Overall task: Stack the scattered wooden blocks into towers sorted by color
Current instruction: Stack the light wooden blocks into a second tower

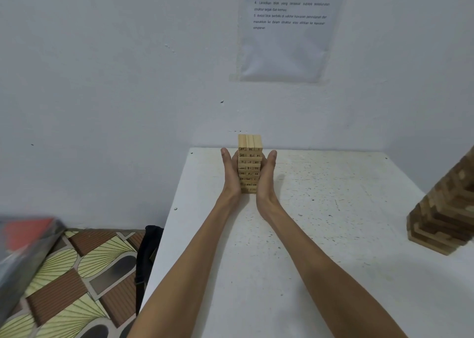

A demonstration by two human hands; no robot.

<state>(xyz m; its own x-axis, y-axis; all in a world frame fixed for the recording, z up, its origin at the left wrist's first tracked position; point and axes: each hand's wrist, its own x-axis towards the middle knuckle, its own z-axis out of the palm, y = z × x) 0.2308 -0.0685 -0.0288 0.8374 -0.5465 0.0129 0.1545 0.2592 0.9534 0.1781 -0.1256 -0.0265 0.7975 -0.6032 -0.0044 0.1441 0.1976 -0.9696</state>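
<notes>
Light tower (250,163): upright, near the table's (333,235) back edge. Dark tower (446,209): upright at the right edge. Loose blocks: none in view, so stacking looks all but finished, with only straightening left. Left hand (230,173), right hand (266,176): fingers straight, palms pressed flat against the light tower's two sides, gripping nothing.

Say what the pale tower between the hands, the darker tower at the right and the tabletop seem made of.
Pale tower: unfinished light wood, grain and printed numbers visible. Darker tower: wood too, mixed brown tones, matte; blurred. Tabletop: white painted or laminated board, probably; speckled, scuffed.
</notes>
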